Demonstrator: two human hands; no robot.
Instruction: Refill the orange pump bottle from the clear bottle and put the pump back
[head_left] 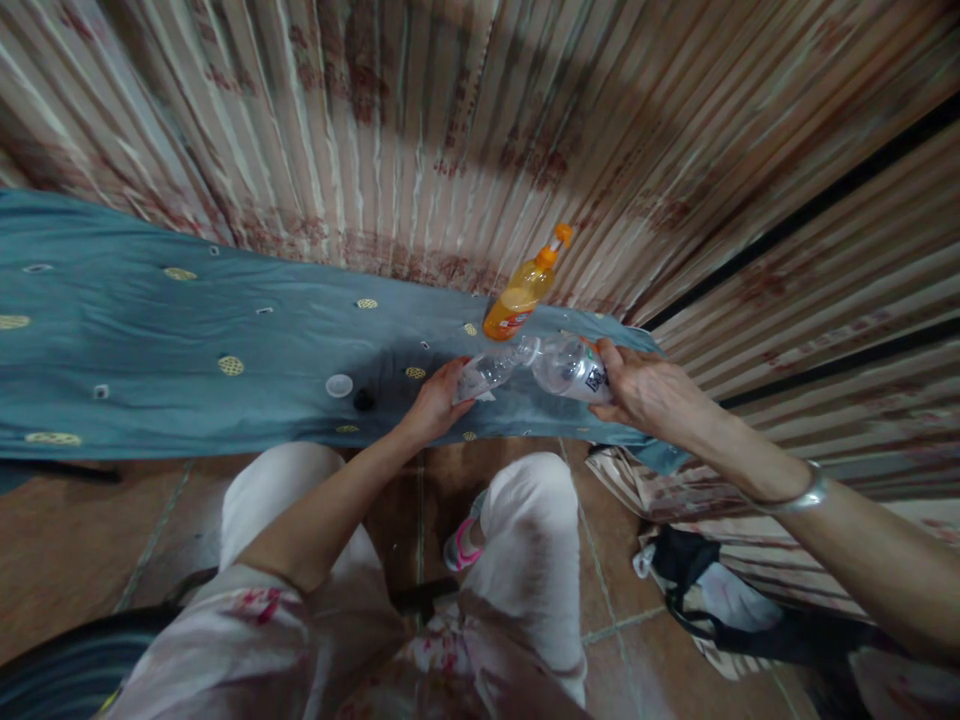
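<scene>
My left hand (436, 402) is closed round a small clear plastic bottle (489, 374), which tilts up toward the right. In my right hand (639, 385) is a larger clear bottle (564, 366) with a label, lying nearly on its side. The necks of the two bottles meet or overlap between my hands; I cannot tell whether liquid passes between them. Just behind them stands a pump bottle (517, 302) of orange liquid with an orange pump head. Left of my left hand, a white cap (339, 385) and a small black cap-like piece (364, 400) lie on the cloth.
A blue-green cloth with yellow patches (157, 330) covers the long narrow table. Pleated patterned curtains (375, 140) hang right behind it and along the right. My knees are below the front edge. A dark bag (720, 590) rests at the lower right.
</scene>
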